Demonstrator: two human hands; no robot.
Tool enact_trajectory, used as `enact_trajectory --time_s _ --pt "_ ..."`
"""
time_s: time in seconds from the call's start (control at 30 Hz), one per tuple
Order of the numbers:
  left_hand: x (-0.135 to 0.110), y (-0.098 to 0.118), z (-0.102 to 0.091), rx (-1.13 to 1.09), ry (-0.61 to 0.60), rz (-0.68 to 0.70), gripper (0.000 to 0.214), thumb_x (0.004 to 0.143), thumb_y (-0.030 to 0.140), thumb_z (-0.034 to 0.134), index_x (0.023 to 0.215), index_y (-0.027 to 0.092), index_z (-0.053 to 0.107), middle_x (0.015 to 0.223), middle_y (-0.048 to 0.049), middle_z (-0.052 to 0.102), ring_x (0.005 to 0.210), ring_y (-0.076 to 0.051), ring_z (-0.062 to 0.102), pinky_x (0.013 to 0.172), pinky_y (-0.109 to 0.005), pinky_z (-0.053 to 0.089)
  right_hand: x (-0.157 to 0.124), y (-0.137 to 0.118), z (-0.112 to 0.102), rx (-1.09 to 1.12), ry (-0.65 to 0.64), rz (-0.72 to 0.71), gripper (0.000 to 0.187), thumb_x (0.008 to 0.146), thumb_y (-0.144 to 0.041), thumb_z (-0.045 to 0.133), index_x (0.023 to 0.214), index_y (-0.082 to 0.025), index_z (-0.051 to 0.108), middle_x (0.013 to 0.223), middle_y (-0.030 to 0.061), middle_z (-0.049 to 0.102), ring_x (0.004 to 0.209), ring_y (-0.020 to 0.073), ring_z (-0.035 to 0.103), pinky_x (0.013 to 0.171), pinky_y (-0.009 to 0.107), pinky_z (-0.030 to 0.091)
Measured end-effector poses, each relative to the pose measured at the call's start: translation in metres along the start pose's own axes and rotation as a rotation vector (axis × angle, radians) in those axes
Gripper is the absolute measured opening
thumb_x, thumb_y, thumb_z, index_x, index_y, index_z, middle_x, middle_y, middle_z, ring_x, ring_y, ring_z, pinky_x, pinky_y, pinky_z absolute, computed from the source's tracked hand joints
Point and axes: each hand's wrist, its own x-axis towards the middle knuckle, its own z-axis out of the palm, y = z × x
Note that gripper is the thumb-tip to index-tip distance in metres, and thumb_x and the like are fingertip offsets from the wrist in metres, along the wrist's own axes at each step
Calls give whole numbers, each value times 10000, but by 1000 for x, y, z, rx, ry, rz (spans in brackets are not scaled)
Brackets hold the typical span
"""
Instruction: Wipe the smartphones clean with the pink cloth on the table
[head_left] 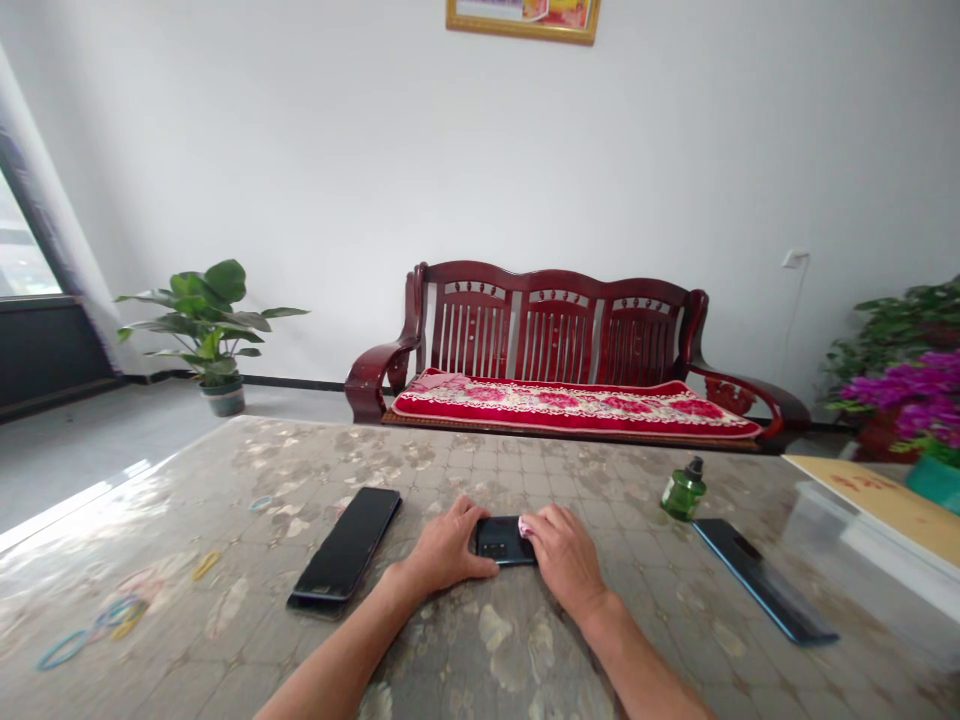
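A dark smartphone [506,540] lies crosswise on the table, its back with the camera block facing up. My left hand [450,545] grips its left end between thumb and fingers. Over its right end, my right hand [562,560] holds a small pink-and-white cloth [524,526], which rests against the phone; most of the cloth is hidden under the fingers. Left of my hands is a larger black phone [349,545], screen up. To the right lies another dark blue phone [761,580], near a small green bottle [683,490] with a black top.
Coloured rubber bands [124,620] lie on the patterned tablecloth [300,660] at left. A clear plastic box [862,545] with a yellow board [877,490] on it and purple flowers [911,395] stand at right. Beyond the table is a wooden bench [559,325].
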Motion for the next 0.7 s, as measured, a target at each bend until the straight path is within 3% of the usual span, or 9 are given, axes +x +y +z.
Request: enact_trajectory --time_s 0.23,0.5,0.7 --pt "-1 1 -1 10 3 -8 567 663 488 755 1153 262 581 1167 -35 565 979 -252 634 857 -323 494 -1 3 -3 -65 -32 -17 227 929 -116 519 1038 -257 659 890 27 647 865 204 543 752 310 369" --pt "-1 0 1 17 16 10 566 662 497 759 1141 255 580 1140 -33 563 968 -250 632 841 -325 496 -1 2 -9 16 6 -13 219 942 -105 485 862 -219 654 884 34 634 861 194 526 784 299 373" --pt "-1 3 -3 20 3 -2 560 664 496 765 1134 255 579 1141 -37 563 984 -250 628 850 -320 494 -3 -5 -13 54 46 -53 212 925 -95 491 933 -215 666 920 40 618 887 192 507 815 306 368"
